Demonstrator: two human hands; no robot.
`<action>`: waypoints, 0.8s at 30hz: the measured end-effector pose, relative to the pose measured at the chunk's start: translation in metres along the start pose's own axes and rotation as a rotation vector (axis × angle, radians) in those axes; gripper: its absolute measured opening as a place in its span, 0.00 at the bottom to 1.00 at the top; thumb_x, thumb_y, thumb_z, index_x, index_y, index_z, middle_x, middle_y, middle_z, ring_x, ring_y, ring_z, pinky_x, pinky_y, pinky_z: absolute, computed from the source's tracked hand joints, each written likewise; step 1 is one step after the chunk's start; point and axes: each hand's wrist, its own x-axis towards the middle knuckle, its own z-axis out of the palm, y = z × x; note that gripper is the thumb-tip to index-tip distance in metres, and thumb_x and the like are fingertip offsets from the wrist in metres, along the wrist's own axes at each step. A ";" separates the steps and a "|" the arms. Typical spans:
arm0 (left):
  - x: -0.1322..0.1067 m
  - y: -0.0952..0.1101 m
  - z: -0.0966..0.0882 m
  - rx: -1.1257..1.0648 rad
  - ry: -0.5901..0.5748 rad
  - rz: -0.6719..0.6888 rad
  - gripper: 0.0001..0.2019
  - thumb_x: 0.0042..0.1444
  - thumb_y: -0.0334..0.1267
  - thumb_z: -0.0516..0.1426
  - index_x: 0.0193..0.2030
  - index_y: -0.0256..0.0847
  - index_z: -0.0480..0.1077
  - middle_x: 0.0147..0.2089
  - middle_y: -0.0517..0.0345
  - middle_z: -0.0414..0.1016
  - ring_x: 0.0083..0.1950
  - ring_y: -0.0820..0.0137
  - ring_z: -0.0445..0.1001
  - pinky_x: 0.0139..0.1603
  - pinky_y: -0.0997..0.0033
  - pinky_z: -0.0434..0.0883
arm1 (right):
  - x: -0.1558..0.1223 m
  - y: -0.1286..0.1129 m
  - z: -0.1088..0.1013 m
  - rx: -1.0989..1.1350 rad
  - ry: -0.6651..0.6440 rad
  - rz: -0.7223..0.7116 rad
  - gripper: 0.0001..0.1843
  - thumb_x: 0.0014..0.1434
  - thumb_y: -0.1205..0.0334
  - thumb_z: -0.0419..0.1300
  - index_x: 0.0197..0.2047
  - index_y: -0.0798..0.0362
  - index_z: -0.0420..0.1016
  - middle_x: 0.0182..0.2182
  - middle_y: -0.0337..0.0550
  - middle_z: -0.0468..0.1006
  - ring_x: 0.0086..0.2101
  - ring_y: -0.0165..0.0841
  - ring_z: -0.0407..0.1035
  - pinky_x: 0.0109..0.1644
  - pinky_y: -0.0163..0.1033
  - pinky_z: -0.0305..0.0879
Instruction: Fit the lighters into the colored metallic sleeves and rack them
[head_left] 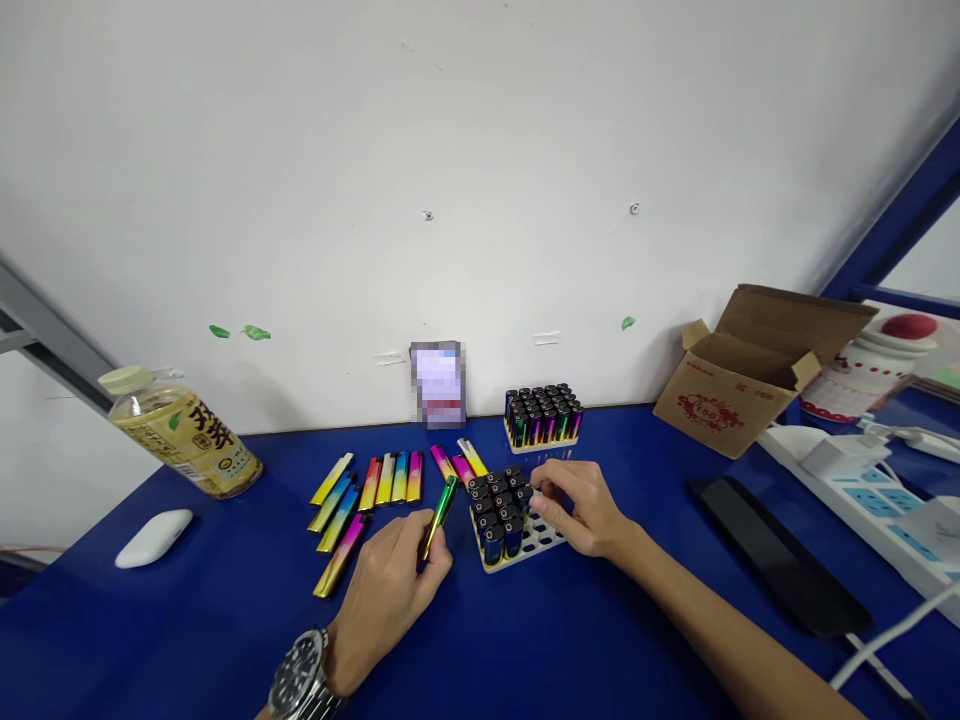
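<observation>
Small assembly workbench, blue table (570, 640), trays of lighters (542, 415), cardboard box (750, 375), power strip (870, 495)

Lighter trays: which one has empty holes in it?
The near tray, by the right hand, has empty holes along its front edge. The far tray by the wall is packed full. The left hand holds a loose lighter.

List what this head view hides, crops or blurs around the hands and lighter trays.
Head view:
- The card against the wall: pixelated, unreadable.
- The near tray: the right hand covers its far-right slots.
- The lighter: lower end hidden inside the left hand.
- The power strip: cut off by the right edge.
- The cardboard box: inside hidden by its own walls.
</observation>
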 end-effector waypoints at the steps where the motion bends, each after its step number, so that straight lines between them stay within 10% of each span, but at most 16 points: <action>1: 0.001 0.001 -0.002 -0.030 0.017 0.007 0.05 0.62 0.32 0.49 0.40 0.37 0.65 0.24 0.62 0.68 0.23 0.74 0.69 0.25 0.75 0.65 | 0.001 -0.002 0.002 -0.027 0.061 -0.013 0.08 0.61 0.63 0.52 0.30 0.53 0.67 0.19 0.36 0.64 0.20 0.28 0.57 0.25 0.35 0.52; 10: -0.003 0.020 -0.010 -0.192 0.116 0.233 0.14 0.64 0.29 0.47 0.56 0.33 0.62 0.38 0.49 0.75 0.41 0.67 0.75 0.41 0.72 0.73 | 0.010 -0.059 0.021 -0.208 0.197 -0.147 0.22 0.61 0.50 0.53 0.48 0.58 0.74 0.40 0.52 0.70 0.40 0.42 0.63 0.43 0.49 0.62; 16: -0.005 0.022 -0.008 -0.176 0.018 0.230 0.19 0.64 0.30 0.47 0.62 0.31 0.57 0.47 0.44 0.74 0.51 0.65 0.72 0.51 0.69 0.72 | 0.008 -0.068 0.026 0.035 0.331 -0.119 0.10 0.62 0.64 0.52 0.45 0.54 0.71 0.37 0.47 0.69 0.39 0.37 0.65 0.41 0.44 0.64; 19: -0.001 0.013 -0.003 -0.035 -0.016 0.081 0.19 0.64 0.33 0.49 0.60 0.32 0.60 0.51 0.41 0.71 0.55 0.61 0.70 0.55 0.61 0.70 | 0.009 -0.053 0.023 0.280 0.553 0.058 0.05 0.63 0.66 0.50 0.39 0.51 0.66 0.34 0.43 0.71 0.32 0.32 0.67 0.35 0.40 0.65; 24: 0.000 -0.011 0.013 0.211 -0.097 -0.040 0.19 0.64 0.40 0.49 0.57 0.29 0.64 0.55 0.37 0.70 0.60 0.52 0.66 0.56 0.49 0.69 | 0.014 -0.020 0.018 0.680 0.562 0.574 0.11 0.60 0.57 0.56 0.28 0.51 0.60 0.14 0.27 0.57 0.13 0.23 0.49 0.17 0.29 0.47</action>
